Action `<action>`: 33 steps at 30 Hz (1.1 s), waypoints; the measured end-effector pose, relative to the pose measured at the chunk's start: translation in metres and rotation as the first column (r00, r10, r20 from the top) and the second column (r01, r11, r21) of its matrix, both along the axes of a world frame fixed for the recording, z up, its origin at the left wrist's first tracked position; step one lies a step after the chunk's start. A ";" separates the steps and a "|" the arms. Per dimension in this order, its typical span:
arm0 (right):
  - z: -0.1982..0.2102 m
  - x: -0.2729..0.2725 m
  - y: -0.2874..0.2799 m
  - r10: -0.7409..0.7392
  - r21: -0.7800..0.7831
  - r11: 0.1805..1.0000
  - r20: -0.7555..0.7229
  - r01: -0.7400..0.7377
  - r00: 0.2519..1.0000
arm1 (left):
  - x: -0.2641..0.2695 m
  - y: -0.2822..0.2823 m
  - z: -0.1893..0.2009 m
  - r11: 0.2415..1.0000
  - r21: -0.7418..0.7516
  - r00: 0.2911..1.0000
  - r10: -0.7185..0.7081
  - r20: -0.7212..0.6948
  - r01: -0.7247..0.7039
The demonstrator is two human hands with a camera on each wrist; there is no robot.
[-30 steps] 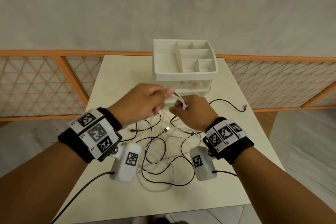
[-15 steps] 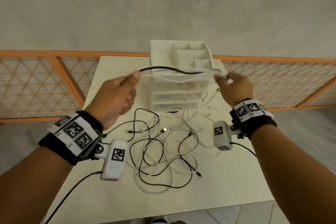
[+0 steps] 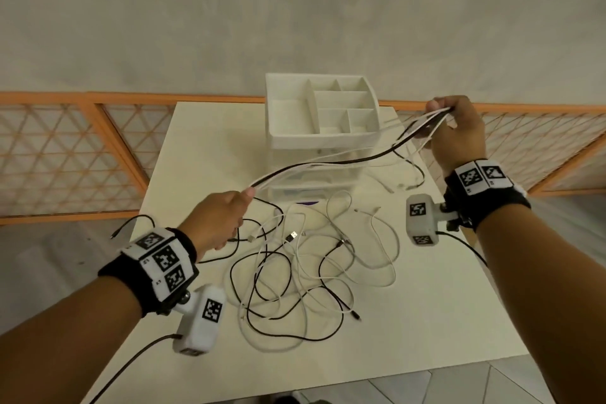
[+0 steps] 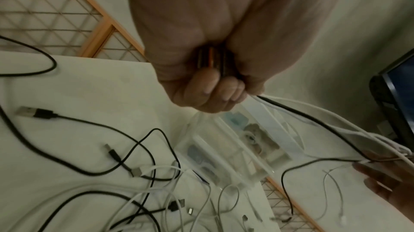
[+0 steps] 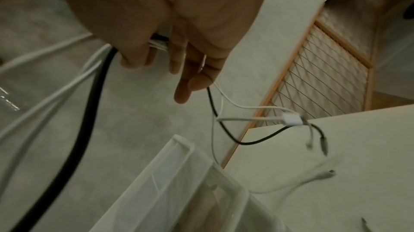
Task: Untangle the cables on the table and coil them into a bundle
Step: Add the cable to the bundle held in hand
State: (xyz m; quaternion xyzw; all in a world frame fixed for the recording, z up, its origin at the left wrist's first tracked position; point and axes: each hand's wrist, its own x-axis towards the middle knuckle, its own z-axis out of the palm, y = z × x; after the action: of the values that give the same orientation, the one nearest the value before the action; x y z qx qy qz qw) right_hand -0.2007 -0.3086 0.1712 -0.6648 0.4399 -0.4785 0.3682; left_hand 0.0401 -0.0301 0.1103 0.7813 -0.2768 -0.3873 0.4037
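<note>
A strand of black and white cables (image 3: 331,163) stretches in the air between my two hands, in front of the organiser. My left hand (image 3: 220,219) grips one end of it in a fist (image 4: 215,92) low at the left. My right hand (image 3: 457,128) holds the other end raised at the right, fingers curled round the cables (image 5: 156,43); short ends with plugs (image 5: 291,119) hang below it. A tangle of black and white cables (image 3: 301,275) lies on the table (image 3: 442,311) beneath my hands.
A white drawer organiser (image 3: 319,115) with open top compartments stands at the back of the table. An orange lattice fence (image 3: 65,154) runs behind the table. A dark monitor (image 4: 396,104) shows at the right edge of the left wrist view.
My hands went from close together over the pile to far apart. The right hand rose to the right and the left dropped toward me, drawing the held cables into a long strand.
</note>
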 end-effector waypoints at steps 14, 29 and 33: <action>-0.055 0.015 0.124 0.618 0.409 0.782 -0.410 -0.471 0.671 | -0.038 -0.011 0.007 0.952 -0.129 0.956 -0.259 0.134 0.276; -0.094 0.007 0.095 0.150 0.199 0.978 -0.476 -0.060 0.867 | -0.019 0.003 -0.028 0.866 0.412 0.800 -0.449 0.397 0.281; -0.146 0.015 0.136 0.281 0.290 0.949 -0.615 -0.120 0.737 | -0.026 0.004 -0.040 0.959 0.255 0.932 -0.200 0.301 0.124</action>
State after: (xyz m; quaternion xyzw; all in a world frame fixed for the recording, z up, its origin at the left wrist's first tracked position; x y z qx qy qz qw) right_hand -0.1858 -0.1722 0.0249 -0.7854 0.5176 -0.1211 0.3172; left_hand 0.0143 -0.0258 0.0706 0.8502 -0.3562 -0.3154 0.2253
